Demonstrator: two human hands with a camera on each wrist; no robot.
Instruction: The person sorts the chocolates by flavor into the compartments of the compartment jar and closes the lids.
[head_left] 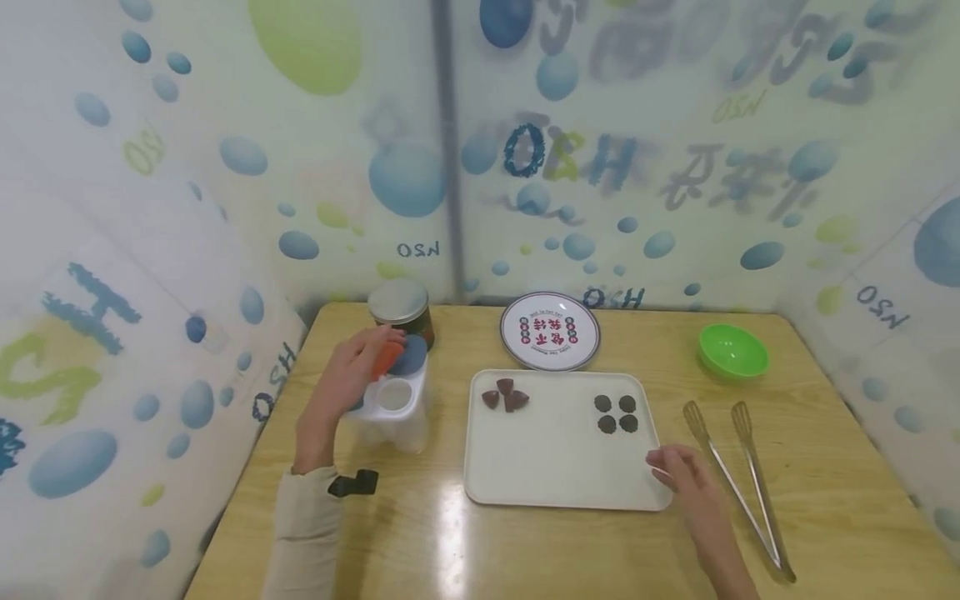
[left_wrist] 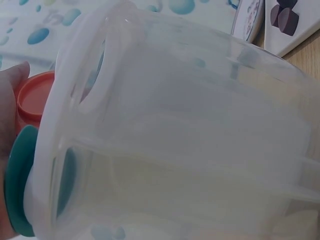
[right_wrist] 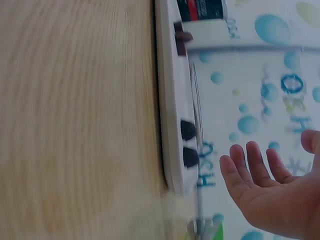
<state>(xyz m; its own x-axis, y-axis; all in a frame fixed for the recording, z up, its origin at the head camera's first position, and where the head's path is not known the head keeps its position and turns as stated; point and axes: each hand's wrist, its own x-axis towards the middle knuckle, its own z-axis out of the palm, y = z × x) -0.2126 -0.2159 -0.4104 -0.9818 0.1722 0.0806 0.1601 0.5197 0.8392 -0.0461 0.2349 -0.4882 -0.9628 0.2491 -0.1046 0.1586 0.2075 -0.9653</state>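
My left hand (head_left: 348, 375) is over the translucent white multi-opening container (head_left: 408, 425) at the left of the table, gripping an orange lid (head_left: 386, 360). In the left wrist view, the orange lid (left_wrist: 39, 95) stands tilted against the fingers beside the container's top. A round opening (head_left: 393, 394) is uncovered; a blue lid (head_left: 411, 357) and a teal lid (left_wrist: 20, 180) sit on the container's top. My right hand (head_left: 693, 492) hovers by the right edge of the white tray (head_left: 555, 467), fingers loosely bent, holding nothing. Whether it touches the tray is unclear.
On the tray lie brown wedge-shaped pieces (head_left: 506, 387) and dark scalloped rounds (head_left: 627, 404). Behind it stands a printed plate (head_left: 551, 354). Metal tongs (head_left: 765, 508) and a green bowl (head_left: 733, 350) are at right. A lidded can (head_left: 399, 302) stands behind the container.
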